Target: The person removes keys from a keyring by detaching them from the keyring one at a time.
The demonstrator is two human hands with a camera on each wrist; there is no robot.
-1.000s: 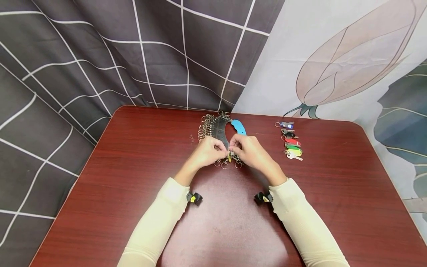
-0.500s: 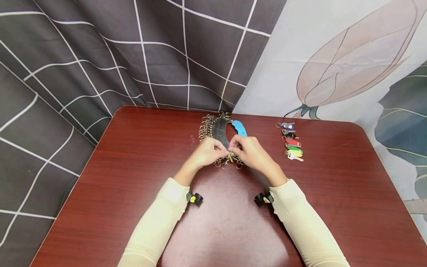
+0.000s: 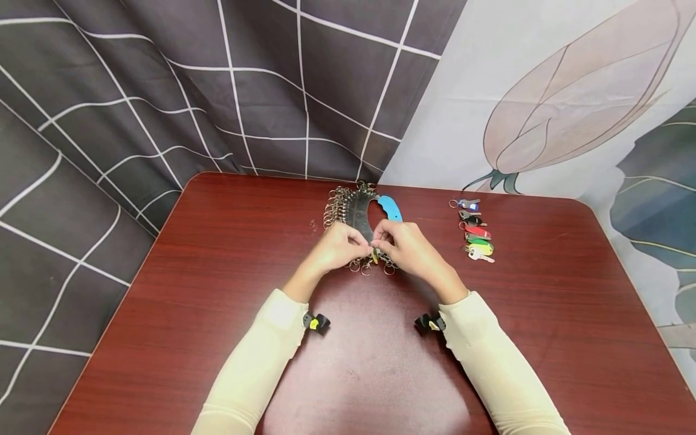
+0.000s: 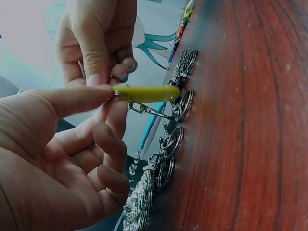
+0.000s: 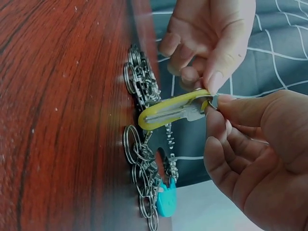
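A yellow key tag with a silver key lying along it hangs between my hands, just above the table. My left hand pinches the tag's top end between thumb and index finger. Close against it, my right hand pinches the small metal ring at that same end. Whether the ring is spread apart is hidden by the fingertips. Under and behind both hands lies a curved dark key holder with a blue handle. Snap hooks and split rings line its outer edge.
On the right of the reddish-brown table lies a column of keys with tags: blue, black, red, green and yellow-green. A grid-patterned curtain and a white flowered cloth hang behind the table.
The yellow tag's lower end swings slightly right, then back. Both hands stay in nearly the same place, with their fingertips together. The keys on the right have not moved.
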